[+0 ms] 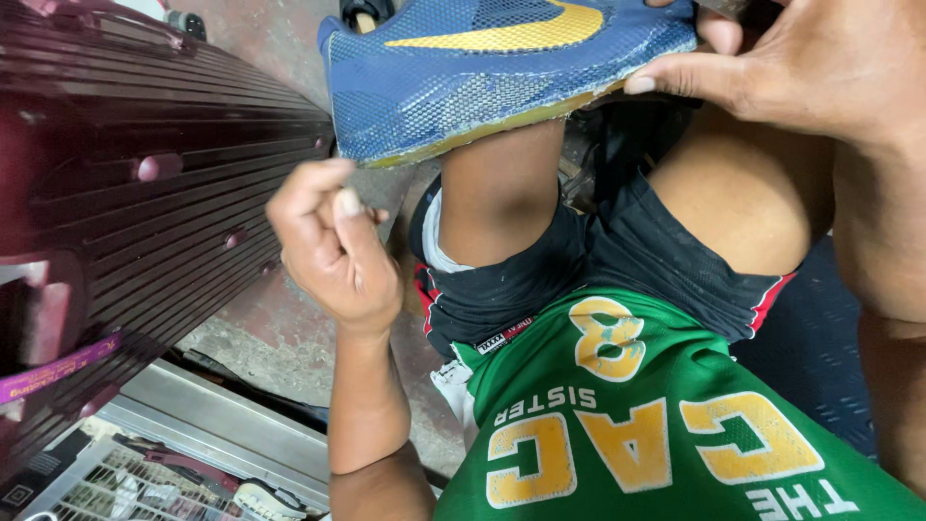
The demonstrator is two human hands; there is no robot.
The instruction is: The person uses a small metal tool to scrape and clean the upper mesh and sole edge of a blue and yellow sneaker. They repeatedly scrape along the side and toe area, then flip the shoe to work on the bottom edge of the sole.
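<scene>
At twelve o'clock, the right hand [820, 68] has its grip clamped on a blue mesh sports shoe with yellow sole [482, 72], resting on the knee. Left hand [333, 251], at nine o'clock, is fisted, pinching something unseen, beside a maroon ribbed suitcase [125, 193].

A narrow purple strip label [58, 371] with pale lettering lies slanted across the dark maroon ribbed case [145, 145] at about nine o'clock, low on the case's near edge. A small rectangular tag [503, 338], white and dark with a touch of red, is sewn at the hem of the black shorts [540, 280] near the centre, tilted slightly upward to the right. At seven o'clock, in the bottom corner, a dark flat package [34, 473] with a small white square mark sits beside a wire rack [135, 482]; its kind cannot be told.
</scene>
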